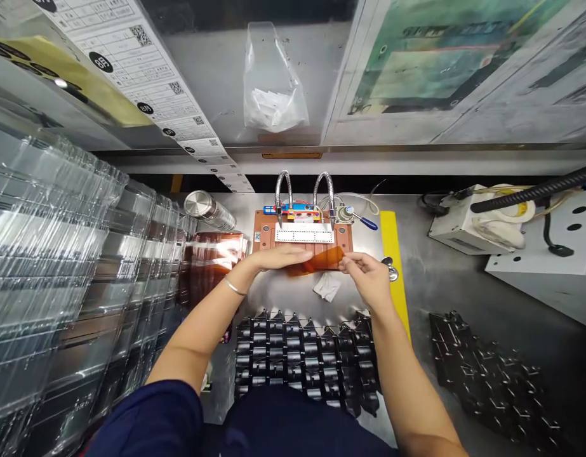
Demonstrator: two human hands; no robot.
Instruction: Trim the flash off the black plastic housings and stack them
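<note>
A translucent orange film sheet is held in front of the brown fixture, slightly blurred along its lower left edge. My right hand pinches its right end between thumb and fingertips. Over the left part of the sheet, my left hand lies with fingers stretched out and flat; its thumb is hidden. On the fixture sits a white perforated strip, with two bent metal hoses pointing down at its ends. A crumpled white tissue is on the steel bench just below the sheet.
Rows of black parts stand close before my body, and more black parts lie at right. Stacked clear trays rise at left, near a steel flask and copper-coloured sheets. Yellow tape runs along the bench.
</note>
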